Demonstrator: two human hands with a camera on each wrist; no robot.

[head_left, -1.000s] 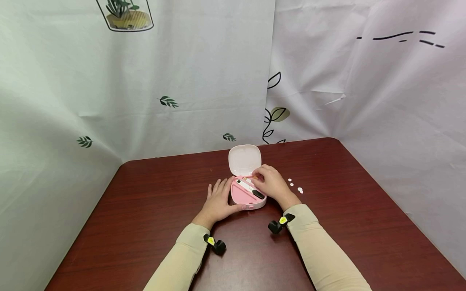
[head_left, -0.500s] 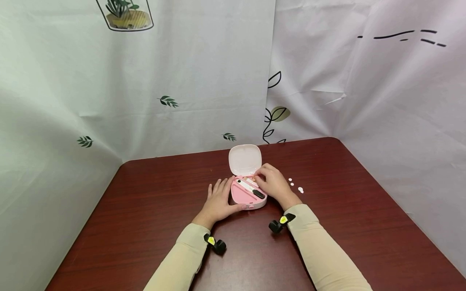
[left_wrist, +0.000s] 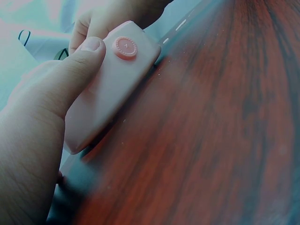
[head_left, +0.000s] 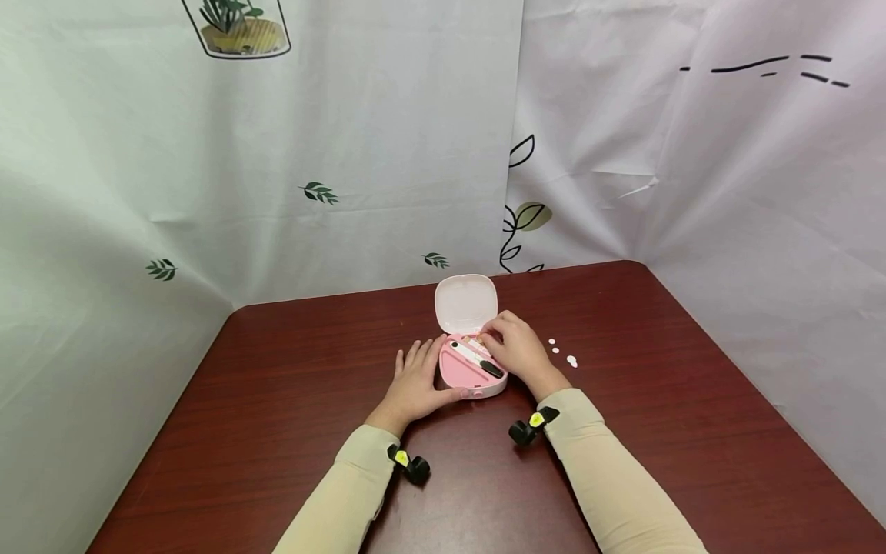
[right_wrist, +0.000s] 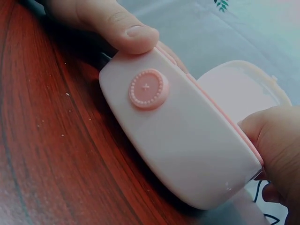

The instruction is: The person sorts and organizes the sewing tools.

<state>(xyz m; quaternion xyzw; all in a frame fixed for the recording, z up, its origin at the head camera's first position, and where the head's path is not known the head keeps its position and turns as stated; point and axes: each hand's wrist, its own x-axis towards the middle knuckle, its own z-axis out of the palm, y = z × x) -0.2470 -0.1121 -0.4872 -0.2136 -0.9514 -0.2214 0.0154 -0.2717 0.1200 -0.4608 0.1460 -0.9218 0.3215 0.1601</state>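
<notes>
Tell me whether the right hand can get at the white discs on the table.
Probably yes: the white discs lie just beside the right hand, with nothing visible between, though that hand is at the open case.

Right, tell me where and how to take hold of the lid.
Pinch the lid at its upper rim, probably best from above: it stands open at the back of the case, so that thin edge is free, while the right hand is close to its lower right corner.
</notes>
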